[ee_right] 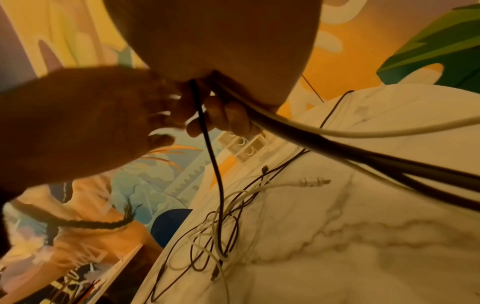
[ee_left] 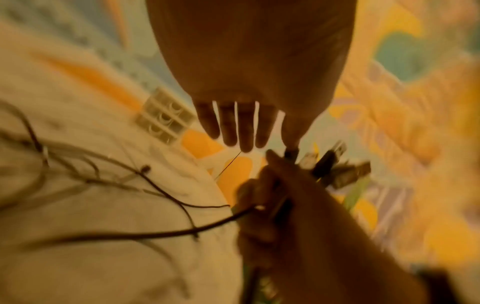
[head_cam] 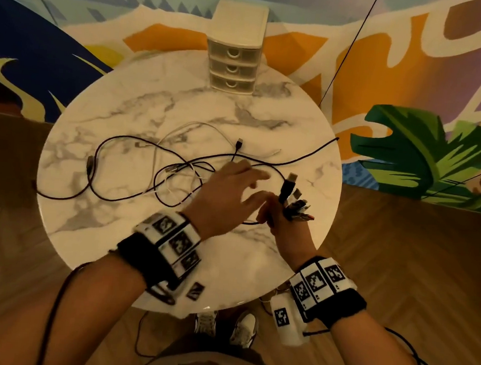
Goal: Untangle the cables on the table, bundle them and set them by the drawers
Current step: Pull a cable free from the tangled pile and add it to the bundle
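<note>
Marble desk (head_cam: pixel 130 110): right hand (head_cam: pixel 280 223) grips plug ends (head_cam: pixel 290 192), left hand (head_cam: pixel 227 190) open; pulling w/ cables (head_cam: pixel 177 171) knotted could tighten snarl.

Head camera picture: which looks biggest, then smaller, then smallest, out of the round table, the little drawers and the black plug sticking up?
1. The round table looks biggest.
2. The little drawers come next.
3. The black plug, held upright in the right hand, looks smallest, though it is nearer the camera.

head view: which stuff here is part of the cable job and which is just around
Job:
- tangled cables
- plug ends, gripped by right hand
- left hand, fingers extended
- three-drawer unit

Just around:
- marble table
- mural wall
</note>
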